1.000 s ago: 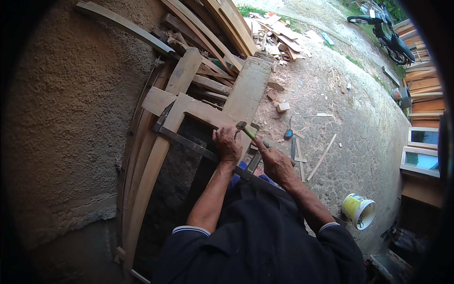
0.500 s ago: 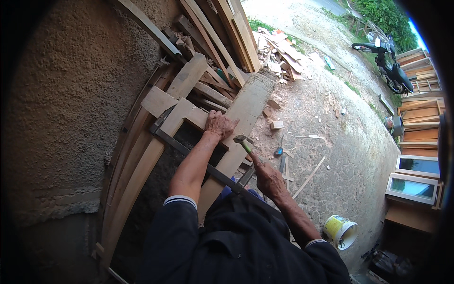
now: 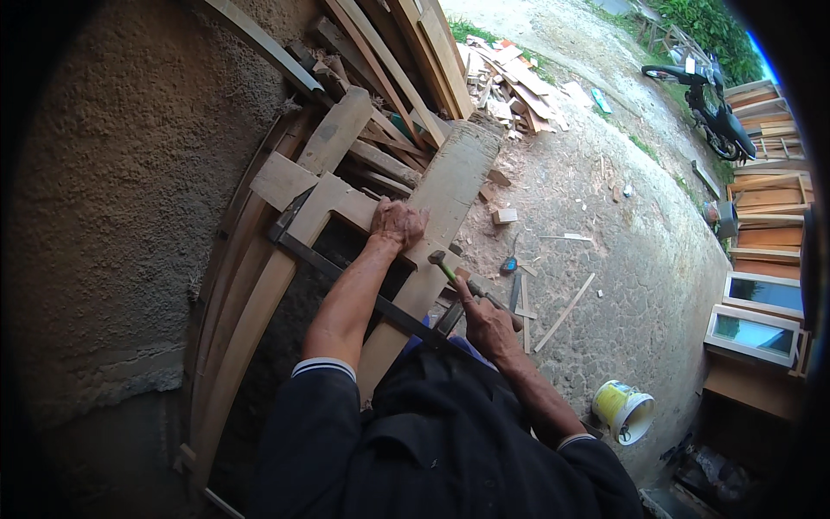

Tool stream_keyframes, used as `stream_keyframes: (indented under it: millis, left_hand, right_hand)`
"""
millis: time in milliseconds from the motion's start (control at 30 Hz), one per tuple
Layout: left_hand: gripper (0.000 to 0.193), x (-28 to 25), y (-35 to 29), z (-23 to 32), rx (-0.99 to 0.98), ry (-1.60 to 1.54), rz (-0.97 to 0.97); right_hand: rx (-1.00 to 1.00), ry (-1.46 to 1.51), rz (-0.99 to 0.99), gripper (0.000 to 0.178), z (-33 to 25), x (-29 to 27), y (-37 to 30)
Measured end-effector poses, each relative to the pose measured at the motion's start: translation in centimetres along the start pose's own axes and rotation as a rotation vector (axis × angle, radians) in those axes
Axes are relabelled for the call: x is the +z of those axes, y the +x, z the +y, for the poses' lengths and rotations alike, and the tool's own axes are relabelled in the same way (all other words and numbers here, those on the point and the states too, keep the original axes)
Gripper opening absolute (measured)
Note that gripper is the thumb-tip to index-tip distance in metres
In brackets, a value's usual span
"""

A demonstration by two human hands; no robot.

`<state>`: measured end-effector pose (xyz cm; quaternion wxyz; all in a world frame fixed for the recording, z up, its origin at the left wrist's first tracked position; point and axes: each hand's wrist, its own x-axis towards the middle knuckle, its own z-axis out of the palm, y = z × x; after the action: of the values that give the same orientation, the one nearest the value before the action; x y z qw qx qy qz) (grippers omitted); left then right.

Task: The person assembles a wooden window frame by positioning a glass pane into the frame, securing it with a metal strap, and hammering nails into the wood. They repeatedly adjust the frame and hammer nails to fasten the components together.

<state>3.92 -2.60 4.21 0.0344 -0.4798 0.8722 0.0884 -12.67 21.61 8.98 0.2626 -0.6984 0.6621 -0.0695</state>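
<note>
My right hand (image 3: 490, 329) is wrapped round a hammer (image 3: 449, 271), whose small head sits over the right rail of a wooden frame (image 3: 333, 197). My left hand (image 3: 399, 227) rests on that frame, beside a wide weathered board (image 3: 458, 169). Its fingers are curled in, and anything they pinch is hidden beneath them. A dark metal bar clamp (image 3: 346, 281) lies across the frame, from its left side to close by my waist. Offcut blocks (image 3: 284, 182) sit at the frame's far left corner.
Planks (image 3: 424, 60) lean against the rough wall (image 3: 130, 190) at left. Scrap wood (image 3: 514, 86) is heaped at the far side. On the ground are a blue tape measure (image 3: 509, 265), thin strips and a yellow-white bucket (image 3: 622, 411). A motorcycle (image 3: 713, 117) stands far right.
The hammer has tilted, with its handle end now showing beyond my right hand. My left hand's forefinger, stretched out before, has curled in. The whole view has shifted slightly.
</note>
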Motion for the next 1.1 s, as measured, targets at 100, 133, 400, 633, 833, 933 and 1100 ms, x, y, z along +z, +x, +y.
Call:
stream_keyframes:
  millis: [100,133,400,633,833,933,1100]
  left_hand:
    - [0.06,0.1,0.0,-0.1,0.007,0.024,0.047]
    - [0.06,0.2,0.0,0.0,0.005,0.028,0.003]
    - [0.06,-0.1,-0.5,0.1,0.01,-0.016,0.022]
    - [0.061,-0.2,-0.4,0.2,0.001,-0.028,0.006]
    - [0.059,0.0,-0.4,0.1,0.002,-0.035,0.005]
    - [0.059,0.0,-0.4,0.1,0.007,-0.041,0.036]
    - [0.06,-0.1,-0.3,0.2,-0.01,-0.058,-0.03]
  right_hand:
    - [-0.111,0.09,0.212,0.082,-0.1,-0.1,-0.3]
    - [-0.121,0.095,0.242,0.082,0.0,-0.1,-0.2]
    - [-0.126,0.103,0.206,0.085,0.6,0.9,-0.1]
    - [-0.068,0.04,0.13,0.078,0.1,0.1,0.2]
    - [-0.092,0.017,0.182,0.079,-0.3,-0.6,0.0]
    - [-0.077,0.004,0.088,0.081,-0.3,-0.8,0.0]
    - [-0.118,0.026,0.161,0.086,-0.1,-1.1,0.0]
